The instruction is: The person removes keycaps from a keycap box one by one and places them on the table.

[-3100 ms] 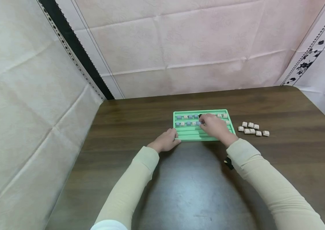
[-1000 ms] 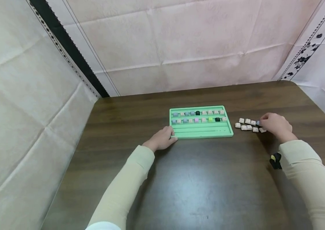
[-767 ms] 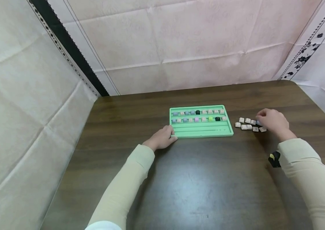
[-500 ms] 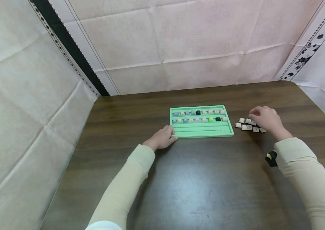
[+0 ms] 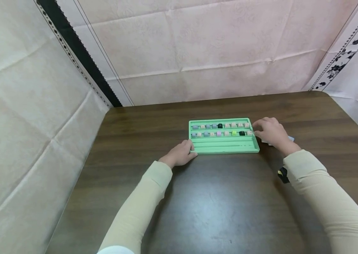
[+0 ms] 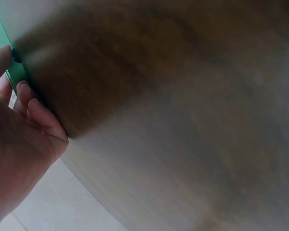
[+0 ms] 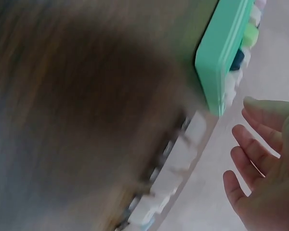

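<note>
A light green tray (image 5: 223, 150) with ridged rows lies on the table. Two rows of small keycaps (image 5: 218, 134) stand in its back half, in white, blue, pink, green and black. My left hand (image 5: 180, 153) grips the tray's near left corner, its thumb along the edge in the left wrist view. At the tray's right end hovers my right hand (image 5: 272, 132), fingertips close to the last keycaps. In the right wrist view, the right hand's fingers (image 7: 253, 149) are loosely bent and I see nothing between them.
Loose white keycaps (image 7: 178, 156) form a blurred line on the table right of the tray, mostly hidden behind my right hand in the head view. A light blue keycap (image 5: 291, 138) shows at their far end. Pale patterned cloth (image 5: 217, 46) hangs behind the wooden table (image 5: 210, 201).
My right hand has left the loose keycaps, where a blue one now lies, and moved left to the tray's right end. My left hand stays on the tray corner.
</note>
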